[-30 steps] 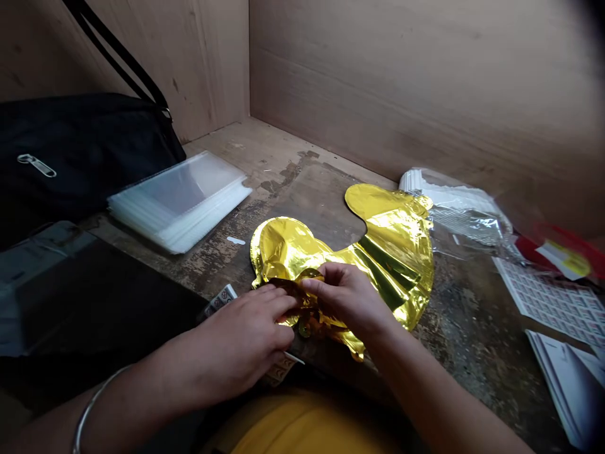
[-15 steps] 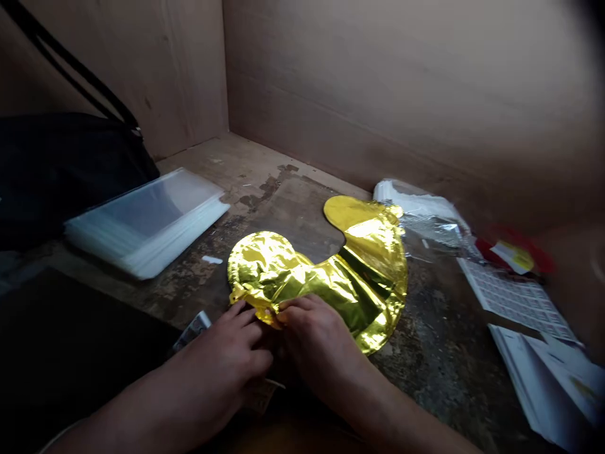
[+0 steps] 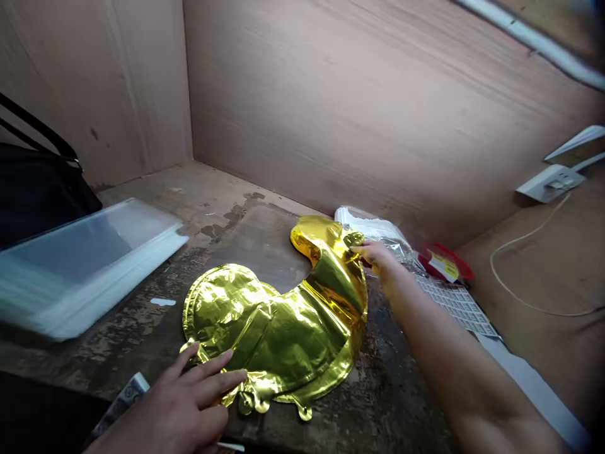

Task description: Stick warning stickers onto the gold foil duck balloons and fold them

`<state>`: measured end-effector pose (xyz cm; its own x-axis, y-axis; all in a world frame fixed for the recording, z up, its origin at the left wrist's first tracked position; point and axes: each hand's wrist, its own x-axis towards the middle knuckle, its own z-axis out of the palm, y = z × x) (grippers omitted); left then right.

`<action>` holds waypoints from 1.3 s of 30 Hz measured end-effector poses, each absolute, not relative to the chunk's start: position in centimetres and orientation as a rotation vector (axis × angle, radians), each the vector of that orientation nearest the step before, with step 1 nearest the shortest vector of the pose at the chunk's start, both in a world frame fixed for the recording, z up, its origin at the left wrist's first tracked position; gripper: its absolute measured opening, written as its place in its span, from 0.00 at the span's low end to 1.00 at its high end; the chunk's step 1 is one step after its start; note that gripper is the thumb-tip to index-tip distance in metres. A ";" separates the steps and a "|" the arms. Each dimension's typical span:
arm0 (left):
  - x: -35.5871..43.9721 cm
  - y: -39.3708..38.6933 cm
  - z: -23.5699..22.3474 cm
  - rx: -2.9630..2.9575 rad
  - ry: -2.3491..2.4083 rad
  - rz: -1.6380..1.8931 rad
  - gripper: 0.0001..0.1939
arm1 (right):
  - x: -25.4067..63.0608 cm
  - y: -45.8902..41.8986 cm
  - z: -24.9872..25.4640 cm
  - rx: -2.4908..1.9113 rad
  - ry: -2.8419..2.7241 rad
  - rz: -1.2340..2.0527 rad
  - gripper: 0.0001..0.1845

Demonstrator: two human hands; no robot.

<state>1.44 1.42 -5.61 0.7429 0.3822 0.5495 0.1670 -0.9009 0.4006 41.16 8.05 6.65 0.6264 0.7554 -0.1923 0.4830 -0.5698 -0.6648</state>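
Observation:
A flat, crinkled gold foil balloon (image 3: 278,318) lies on the worn wooden table (image 3: 222,214). My left hand (image 3: 182,407) rests at its near left edge, fingers stretched out flat and pressing on the foil. My right hand (image 3: 378,257) reaches across to the balloon's far right tip and pinches the foil edge there. Small foil tabs stick out along the balloon's near edge.
A stack of clear plastic sleeves (image 3: 75,265) lies at the left, a black bag (image 3: 33,189) behind it. Behind my right hand are a clear packet (image 3: 373,227), a red-and-yellow item (image 3: 444,263) and printed sticker sheets (image 3: 456,306). A wall socket with white cable (image 3: 551,183) is at far right.
Both hands left the balloon's near edge where they pinched it. My right hand reached to the far tip, my left hand flattened out, and the view swung right and up.

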 end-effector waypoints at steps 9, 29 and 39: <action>0.8 0.8 1.0 2.527 0.486 0.314 0.09 | 33.5 2.4 6.3 -2.148 -1.136 0.124 0.15; -1.4 0.4 4.4 1.661 0.947 -0.031 0.08 | 20.5 -7.7 3.4 -1.582 -1.303 1.617 0.10; -1.4 -0.3 2.6 1.298 0.945 -0.015 0.12 | 19.4 -7.5 3.7 -1.328 -2.162 0.360 0.06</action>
<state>-1.36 -0.26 2.56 0.6412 0.4832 -0.5961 0.5019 0.3235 0.8022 19.41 -7.48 3.71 -0.3434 0.8800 0.3282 0.7262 0.4704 -0.5013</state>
